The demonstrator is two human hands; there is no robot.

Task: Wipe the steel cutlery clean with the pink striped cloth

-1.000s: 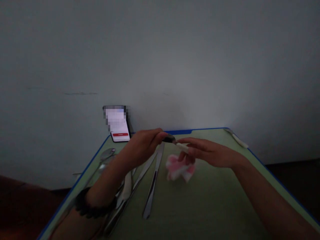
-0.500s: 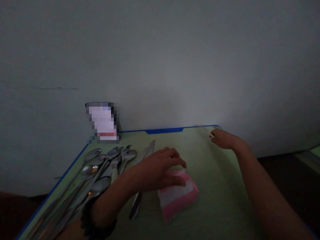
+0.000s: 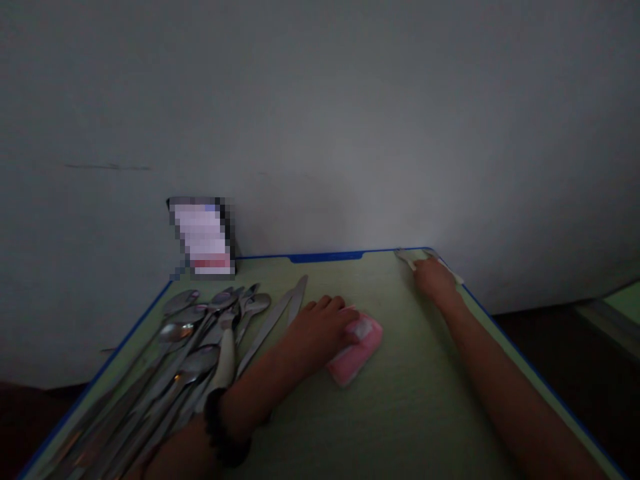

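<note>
At the middle of the table, my left hand [image 3: 325, 327] grips a folded pink and white cloth [image 3: 356, 360] by its far left part. A dark band circles that wrist. Over by the far right corner, my right hand [image 3: 434, 280] is closed round the pale handle of a fork [image 3: 403, 255], whose metal end points to the far edge. Just right of it lies another pale-handled utensil [image 3: 454, 272], partly hidden by the hand. Two table knives [image 3: 270, 320] lie left of the cloth, partly behind my left forearm.
Many spoons [image 3: 175, 333] and other cutlery lie heaped along the table's left side, among them a piece with a pale handle [image 3: 226, 353]. A phone [image 3: 205, 233] with a blurred screen leans on the wall [image 3: 320, 120] at the back left. The green table [image 3: 390, 427] has a blue rim.
My left hand has closed on the cloth, which has shifted away from me and looks more bunched. My right hand has come down at the far right corner with the fork.
</note>
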